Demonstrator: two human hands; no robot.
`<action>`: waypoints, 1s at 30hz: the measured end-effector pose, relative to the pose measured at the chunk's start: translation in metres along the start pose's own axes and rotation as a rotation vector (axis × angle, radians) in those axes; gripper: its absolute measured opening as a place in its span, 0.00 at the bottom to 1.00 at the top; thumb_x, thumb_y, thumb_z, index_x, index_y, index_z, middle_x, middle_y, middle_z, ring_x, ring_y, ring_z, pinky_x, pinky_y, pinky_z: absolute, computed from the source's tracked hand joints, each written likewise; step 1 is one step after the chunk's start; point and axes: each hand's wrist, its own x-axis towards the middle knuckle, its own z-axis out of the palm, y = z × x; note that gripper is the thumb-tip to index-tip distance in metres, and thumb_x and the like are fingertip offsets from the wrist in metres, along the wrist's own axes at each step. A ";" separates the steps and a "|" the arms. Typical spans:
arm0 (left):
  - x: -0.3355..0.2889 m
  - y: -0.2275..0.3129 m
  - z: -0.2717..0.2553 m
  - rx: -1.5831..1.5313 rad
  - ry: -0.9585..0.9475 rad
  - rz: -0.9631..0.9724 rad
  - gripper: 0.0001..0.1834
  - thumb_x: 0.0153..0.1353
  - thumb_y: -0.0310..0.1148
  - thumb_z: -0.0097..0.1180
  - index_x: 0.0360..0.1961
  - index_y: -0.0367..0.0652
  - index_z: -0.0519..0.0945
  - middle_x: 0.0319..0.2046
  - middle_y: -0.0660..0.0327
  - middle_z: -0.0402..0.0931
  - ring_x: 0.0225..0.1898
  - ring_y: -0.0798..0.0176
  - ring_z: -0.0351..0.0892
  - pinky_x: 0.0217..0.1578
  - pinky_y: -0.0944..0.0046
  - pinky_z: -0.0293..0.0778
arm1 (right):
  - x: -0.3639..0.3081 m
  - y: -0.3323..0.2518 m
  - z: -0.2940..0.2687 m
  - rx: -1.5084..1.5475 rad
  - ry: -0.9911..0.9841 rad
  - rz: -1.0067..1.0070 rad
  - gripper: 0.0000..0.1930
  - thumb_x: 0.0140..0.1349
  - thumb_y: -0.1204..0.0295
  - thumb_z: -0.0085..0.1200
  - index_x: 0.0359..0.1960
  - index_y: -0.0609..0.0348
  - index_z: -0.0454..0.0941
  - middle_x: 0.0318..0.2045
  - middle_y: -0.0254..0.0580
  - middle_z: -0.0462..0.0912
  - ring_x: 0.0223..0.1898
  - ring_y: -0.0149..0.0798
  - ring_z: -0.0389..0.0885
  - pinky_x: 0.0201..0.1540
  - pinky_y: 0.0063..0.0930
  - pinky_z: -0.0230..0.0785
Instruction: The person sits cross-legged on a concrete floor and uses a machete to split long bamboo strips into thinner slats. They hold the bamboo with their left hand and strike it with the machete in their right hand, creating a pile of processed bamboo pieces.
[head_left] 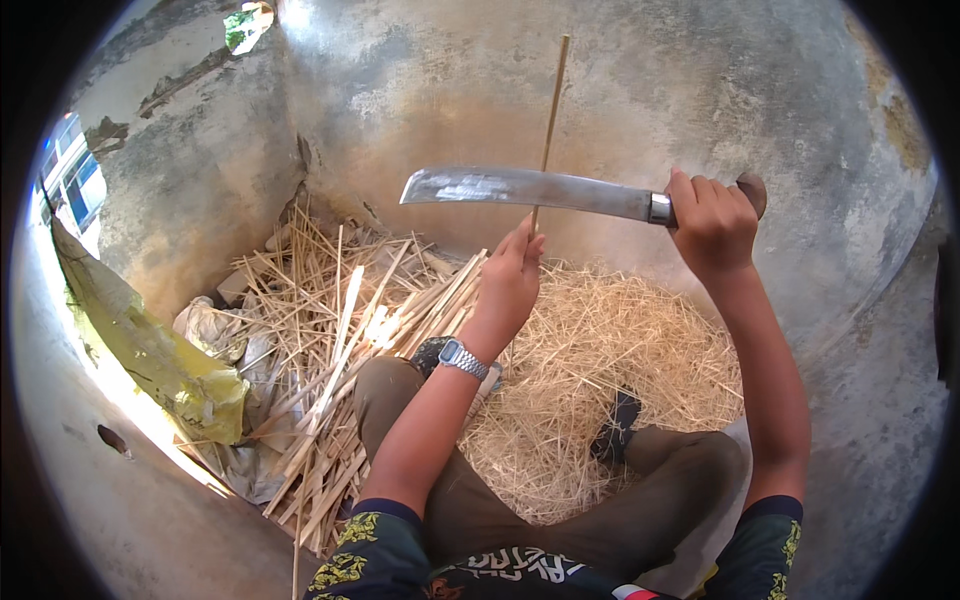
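Out in front of me, my left hand is closed round the lower end of a thin bamboo stick that points up, leaning slightly right. My right hand grips the wooden handle of a machete. Its broad steel blade lies level, pointing left, and crosses the stick just above my left fingers. Whether the edge bites into the stick or only rests against it, I cannot tell. Most of the handle is hidden in my right fist; its hooked end shows beyond.
Split bamboo strips lie in a heap on the left. Pale shavings cover the floor between my bent legs and the worn plaster wall. A yellow sheet hangs at the left opening, beside crumpled sacking.
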 end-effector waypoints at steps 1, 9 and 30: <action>-0.003 0.001 -0.001 -0.015 -0.006 -0.023 0.20 0.73 0.25 0.53 0.64 0.37 0.74 0.35 0.54 0.82 0.32 0.66 0.82 0.35 0.65 0.81 | 0.002 -0.001 -0.003 -0.008 0.020 -0.020 0.04 0.50 0.75 0.61 0.27 0.52 0.79 0.15 0.31 0.73 0.16 0.31 0.74 0.19 0.27 0.61; -0.001 0.005 0.002 -0.006 0.036 0.036 0.19 0.74 0.26 0.52 0.63 0.36 0.75 0.34 0.53 0.82 0.31 0.64 0.83 0.33 0.64 0.80 | 0.010 0.023 -0.004 -0.096 0.074 -0.010 0.05 0.51 0.75 0.62 0.31 0.52 0.82 0.17 0.30 0.74 0.19 0.31 0.77 0.22 0.27 0.63; 0.006 0.022 0.014 -0.029 0.020 0.001 0.19 0.72 0.27 0.55 0.61 0.34 0.75 0.37 0.44 0.81 0.33 0.50 0.83 0.35 0.59 0.79 | 0.023 0.100 -0.049 -0.175 -0.120 0.585 0.07 0.61 0.62 0.65 0.32 0.46 0.82 0.21 0.36 0.84 0.21 0.36 0.83 0.31 0.42 0.76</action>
